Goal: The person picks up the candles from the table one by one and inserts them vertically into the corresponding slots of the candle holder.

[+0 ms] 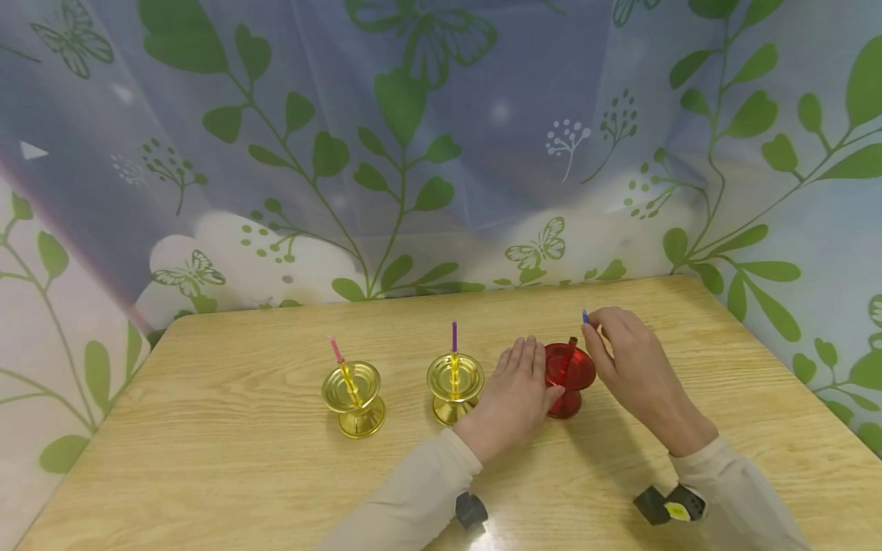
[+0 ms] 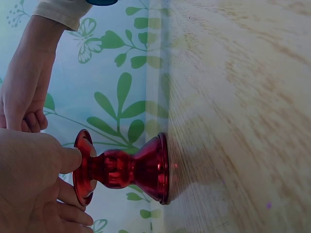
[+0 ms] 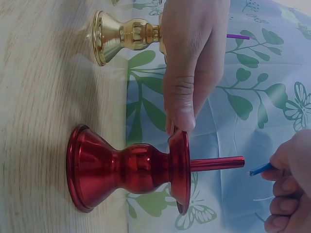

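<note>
A shiny red candle holder [image 1: 566,404] stands upright on the table, a thin red tube [image 3: 218,163] rising from its dish. My left hand [image 1: 506,402] steadies it from the left, holding the dish's rim with the thumb in front and fingers behind. Between thumb and fingertips, my right hand [image 1: 637,367] pinches a small blue candle [image 3: 261,169]. One end of that candle points at the tube's top, a short gap apart; its other end is covered by the fingers.
Left of the hands stand two gold candle holders, the nearer one [image 1: 451,413] with a purple candle [image 1: 454,337] and the farther one [image 1: 361,421] with a pink candle [image 1: 336,350]. Behind the wooden table [image 1: 207,459] hangs a leaf-patterned cloth [image 1: 482,191].
</note>
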{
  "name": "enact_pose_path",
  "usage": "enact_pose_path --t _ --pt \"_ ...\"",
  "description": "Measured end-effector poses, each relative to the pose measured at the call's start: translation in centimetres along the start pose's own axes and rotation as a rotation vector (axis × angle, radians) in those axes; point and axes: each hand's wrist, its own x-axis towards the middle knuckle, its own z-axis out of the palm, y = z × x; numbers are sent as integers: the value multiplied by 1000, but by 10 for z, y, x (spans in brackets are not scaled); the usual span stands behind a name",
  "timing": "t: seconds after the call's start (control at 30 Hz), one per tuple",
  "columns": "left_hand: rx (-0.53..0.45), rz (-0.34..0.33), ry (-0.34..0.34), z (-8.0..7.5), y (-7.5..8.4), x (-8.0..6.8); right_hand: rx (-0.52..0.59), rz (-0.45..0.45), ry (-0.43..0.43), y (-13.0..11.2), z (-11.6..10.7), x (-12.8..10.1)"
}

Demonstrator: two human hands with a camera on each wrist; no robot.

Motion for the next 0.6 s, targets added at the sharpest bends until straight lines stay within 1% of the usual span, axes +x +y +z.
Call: enact_pose_path --t 0.2,0.37,0.6 --pt "3 4 0 0 0 1 29 -16 24 0 1 1" --pt "7 5 -2 0 0 1 61 -10 41 0 1 1" --pt "1 -1 -15 1 0 1 73 0 35 0 1 1"
